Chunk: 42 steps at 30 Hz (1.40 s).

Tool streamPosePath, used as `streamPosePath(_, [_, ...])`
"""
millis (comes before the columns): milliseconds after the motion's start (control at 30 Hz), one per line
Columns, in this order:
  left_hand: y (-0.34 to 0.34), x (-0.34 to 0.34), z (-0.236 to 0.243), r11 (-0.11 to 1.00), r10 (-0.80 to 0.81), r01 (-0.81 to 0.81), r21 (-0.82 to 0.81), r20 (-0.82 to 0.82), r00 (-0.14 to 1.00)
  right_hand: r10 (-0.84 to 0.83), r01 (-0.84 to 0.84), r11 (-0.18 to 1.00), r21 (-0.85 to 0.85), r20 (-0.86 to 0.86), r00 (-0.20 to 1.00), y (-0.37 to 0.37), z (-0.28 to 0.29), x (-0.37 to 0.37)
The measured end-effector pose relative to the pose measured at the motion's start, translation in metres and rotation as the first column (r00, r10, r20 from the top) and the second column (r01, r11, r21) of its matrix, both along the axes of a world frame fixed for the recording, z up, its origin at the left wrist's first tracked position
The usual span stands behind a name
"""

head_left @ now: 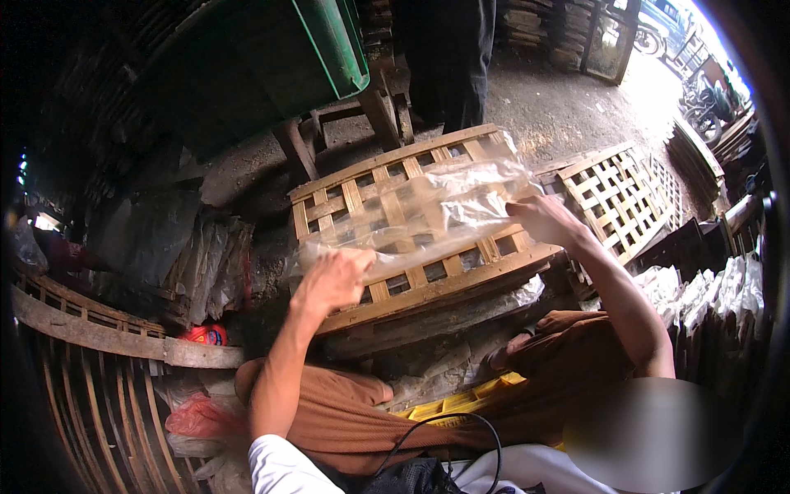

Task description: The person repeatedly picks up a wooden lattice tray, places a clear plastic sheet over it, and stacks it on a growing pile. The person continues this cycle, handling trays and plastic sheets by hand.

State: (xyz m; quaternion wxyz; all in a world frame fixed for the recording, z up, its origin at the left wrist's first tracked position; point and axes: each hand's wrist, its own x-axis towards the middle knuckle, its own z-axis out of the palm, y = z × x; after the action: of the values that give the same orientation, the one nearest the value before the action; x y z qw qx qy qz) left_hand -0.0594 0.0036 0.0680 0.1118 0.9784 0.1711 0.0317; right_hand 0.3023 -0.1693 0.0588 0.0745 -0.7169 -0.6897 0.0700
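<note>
Left hand: the person's left hand [337,276] is closed narrow, fingers curled on the near left part of the plastic sheet [481,196]; its fingertips are partly hidden, so the exact pinch cannot be told.
Right hand: the right hand [543,218] holds the sheet's right part, thumb and fingers drawn together on the crumpled plastic.
Plastic sheet: clear, wrinkled and shiny, it stretches between the two hands above the woven wooden frame; slats show through it, and whether its middle touches them cannot be told.
Woven wooden frame: the frame [448,286] lies in front of the person, slightly turned, with flat crossing slats, square gaps and straight rails along its far and near sides.
Right side: a second woven frame [617,193] lies beyond the right forearm; nearer, a row of plastic-covered pieces [708,288] stands close together.
Far side: a green bin [247,82] rests on a wooden stand [296,151]; just right of it are another person's dark trousers [461,66].
Left side: a curved slatted rack [90,325] stands near the person's left arm, with a red plastic bag [206,416] beside it.
Lap: brown trousers [354,412] cover the person's spread legs; a yellow crate [461,398] shows between them, and a black cable [498,445] loops nearby.
Doorway: motorbikes [704,107] stand in bright light at upper right.
</note>
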Motion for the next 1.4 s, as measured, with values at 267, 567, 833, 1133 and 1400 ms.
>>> streamPosePath(267, [-0.036, -0.013, 0.004, 0.672, -0.183, -0.015, -0.741, -0.185, 0.966, 0.035, -0.069, 0.979, -0.192, -0.176, 0.984, -0.030, -0.022, 0.030])
streamPosePath(567, [0.088, -0.056, -0.027, 0.710, 0.618, -0.698, -0.089, -0.396, 0.679, -0.261, 0.334, 0.915, 0.229, -0.297, 0.919, -0.001, 0.001, 0.043])
streamPosePath(833, [0.114, -0.061, -0.048, 0.480, 0.606, -0.794, -0.373, -0.513, 0.608, -0.551, 0.542, 0.834, -0.104, -0.205, 0.809, 0.014, -0.046, 0.076])
streamPosePath(1133, [0.141, -0.072, -0.041, 0.628, 0.734, -0.665, -0.405, 0.024, 0.679, -0.392, 0.464, 0.884, 0.060, -0.446, 0.805, 0.031, -0.042, 0.078])
streamPosePath(1400, [0.156, -0.064, -0.049, 0.722, 0.692, -0.610, -0.328, 0.323, 0.645, -0.240, 0.575, 0.773, 0.270, -0.714, 0.658, 0.043, -0.029, 0.068])
